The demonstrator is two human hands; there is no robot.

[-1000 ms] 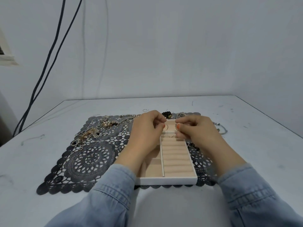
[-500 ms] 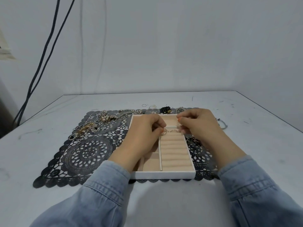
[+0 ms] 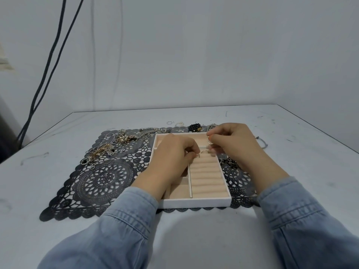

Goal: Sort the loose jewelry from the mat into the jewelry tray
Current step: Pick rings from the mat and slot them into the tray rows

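I have the left hand (image 3: 172, 152) pinching a small ring (image 3: 198, 155) at the farthest roll of the jewelry tray (image 3: 194, 202), grooves running side to side, while the right hand (image 3: 231, 140), just beyond toward the tray's far right corner, pinches a second ring (image 3: 209, 141).

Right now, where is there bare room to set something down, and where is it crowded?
Free: table left of the mat, table right of it, the strip between tray front wall and sleeves, the tray's near ring rolls. Crowded: chain tangle at the mat's far-left, bead cluster behind the tray, left hand and right hand at its far end.
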